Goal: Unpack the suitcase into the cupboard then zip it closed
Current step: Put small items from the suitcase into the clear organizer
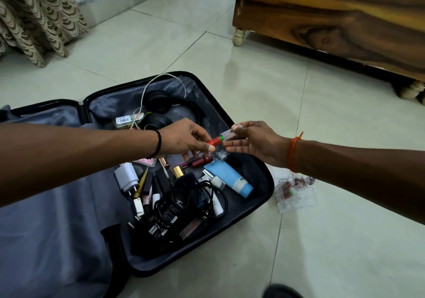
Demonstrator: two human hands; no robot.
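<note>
A black suitcase (257,208) lies open on the tiled floor, grey lining showing. Inside are black headphones (161,102), a white cable (147,90), a white charger plug (125,177), a blue tube (232,180), a black adapter with coiled cords (181,208) and several small cosmetics. Above its middle, my left hand (184,140) pinches a small red tube with a green tip (215,140). My right hand (255,144) is right beside it, thumb and finger on a small clear tube (226,135), palm turned up.
A clear plastic pouch with small items (295,190) lies on the floor just right of the suitcase. A wooden cupboard on short legs (333,19) stands at the back right. Patterned curtains (34,17) hang at the back left.
</note>
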